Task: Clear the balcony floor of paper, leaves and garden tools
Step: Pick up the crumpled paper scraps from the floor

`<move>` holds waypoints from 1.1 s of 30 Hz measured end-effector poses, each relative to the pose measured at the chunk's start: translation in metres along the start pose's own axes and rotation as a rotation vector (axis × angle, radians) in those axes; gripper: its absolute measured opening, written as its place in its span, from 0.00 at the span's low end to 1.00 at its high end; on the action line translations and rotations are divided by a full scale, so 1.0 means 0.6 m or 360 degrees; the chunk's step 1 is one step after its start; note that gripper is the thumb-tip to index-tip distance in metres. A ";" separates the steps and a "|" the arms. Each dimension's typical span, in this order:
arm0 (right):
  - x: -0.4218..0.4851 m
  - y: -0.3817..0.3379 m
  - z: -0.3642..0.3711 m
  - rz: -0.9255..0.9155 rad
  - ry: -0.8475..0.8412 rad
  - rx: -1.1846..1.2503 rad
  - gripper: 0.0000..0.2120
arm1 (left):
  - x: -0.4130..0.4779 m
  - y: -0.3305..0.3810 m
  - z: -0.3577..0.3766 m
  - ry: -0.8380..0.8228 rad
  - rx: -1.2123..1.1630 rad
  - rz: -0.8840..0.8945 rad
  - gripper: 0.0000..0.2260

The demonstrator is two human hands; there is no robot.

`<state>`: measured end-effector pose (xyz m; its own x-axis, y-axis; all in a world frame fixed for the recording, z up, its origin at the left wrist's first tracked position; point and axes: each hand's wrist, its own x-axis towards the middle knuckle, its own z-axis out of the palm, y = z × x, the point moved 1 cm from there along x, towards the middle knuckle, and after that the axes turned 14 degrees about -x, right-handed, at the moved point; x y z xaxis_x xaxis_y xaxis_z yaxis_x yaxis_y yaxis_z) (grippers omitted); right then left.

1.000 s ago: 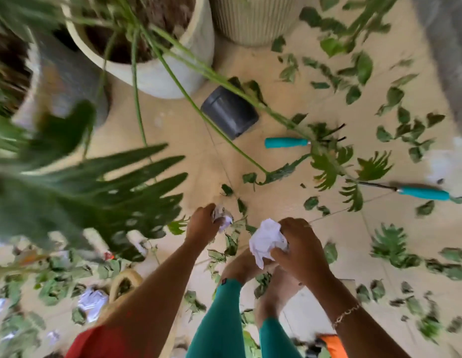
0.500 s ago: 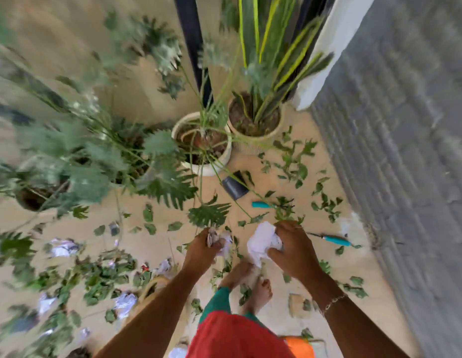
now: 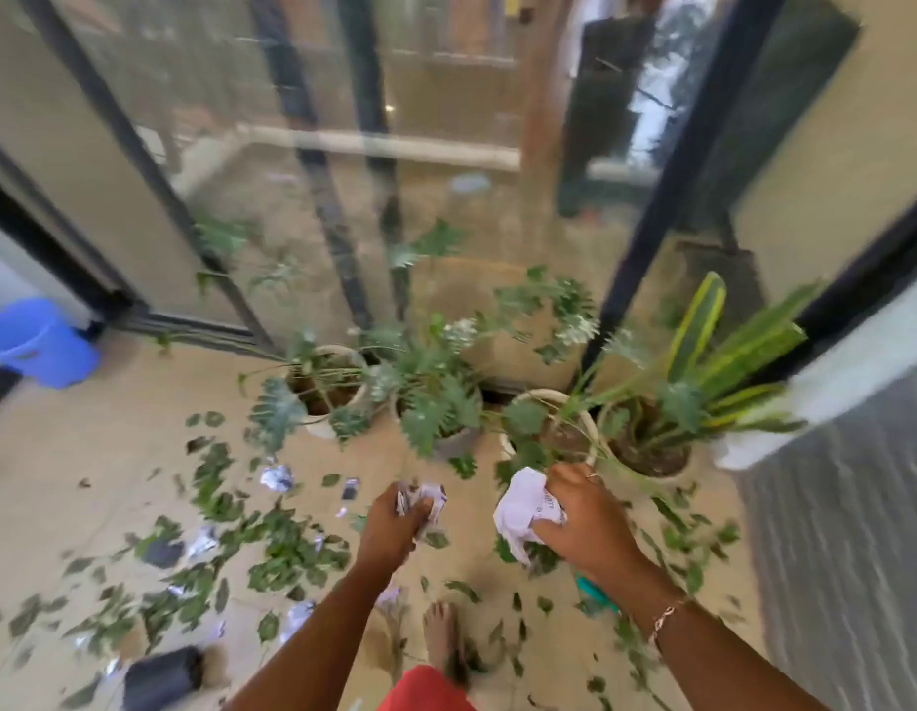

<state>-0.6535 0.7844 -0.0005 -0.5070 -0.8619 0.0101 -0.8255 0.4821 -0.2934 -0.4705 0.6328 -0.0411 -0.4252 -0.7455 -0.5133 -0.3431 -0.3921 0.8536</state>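
White crumpled paper [image 3: 523, 510]: held by the right hand [image 3: 587, 523], just in front of the snake plant pot [image 3: 651, 472] and a little to its left. Wad is longer than wide. Long axis runs roughly up-down in the view, with the loose tail hanging toward the floor [image 3: 87, 479]. Right hand: fingers curled round the wad's right side; bracelet [image 3: 664, 615] at the wrist.

Second paper wad [image 3: 425, 500]: smaller, greyish, compact and roughly round. Gripped by the left hand [image 3: 394, 526], farther left of the pot and apart from the white wad. Left hand: fingers closed tight over it.

Teal tool handle [image 3: 594, 595]: on the floor, nearer the person than the pot and mostly hidden under the right wrist. Visible part slants from upper left to lower right; cannot tell which way the tool points.

Leaves [image 3: 282, 546]: strewn over the floor, densest well left of the pot, with paper scraps [image 3: 276, 477] among them. Black plastic pot [image 3: 161, 677]: far left of the pot, close to the person. Blue bucket [image 3: 35, 341]: far left, by the glass. Frame is motion-blurred.
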 end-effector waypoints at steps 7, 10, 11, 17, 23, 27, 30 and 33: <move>0.172 -0.158 0.027 -0.0532 -0.0138 -0.0091 0.23 | 0.045 0.035 -0.154 0.0439 -0.0255 0.0062 0.11; 0.250 -0.237 0.057 -0.0696 -0.0261 -0.0119 0.20 | 0.078 0.046 -0.225 0.0628 -0.0355 0.0047 0.10; 0.275 -0.264 0.065 -0.0758 -0.0283 -0.0093 0.20 | 0.092 0.049 -0.249 0.0681 -0.0373 0.0067 0.11; 0.414 -0.430 0.098 -0.1068 -0.0270 -0.0058 0.22 | 0.150 0.092 -0.386 0.0921 -0.0465 0.0060 0.08; 0.506 -0.565 0.136 -0.1227 -0.0331 0.0015 0.26 | 0.184 0.113 -0.500 0.1114 -0.0583 0.0092 0.13; 0.571 -0.642 0.163 -0.1354 -0.0379 -0.0007 0.24 | 0.221 0.118 -0.567 0.1260 -0.0663 0.0094 0.20; 0.632 -0.699 0.186 -0.1431 -0.0417 -0.0022 0.17 | 0.257 0.137 -0.620 0.1338 -0.0700 0.0123 0.23; 0.707 -0.755 0.202 -0.1531 -0.0466 -0.0039 0.16 | 0.300 0.168 -0.673 0.1397 -0.0786 0.0112 0.28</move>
<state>-0.4642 0.1814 0.0207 0.4562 -0.8899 -0.0042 -0.8587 -0.4390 -0.2643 -0.2434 0.2414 -0.0113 0.4041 -0.8308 -0.3828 0.1286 -0.3628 0.9230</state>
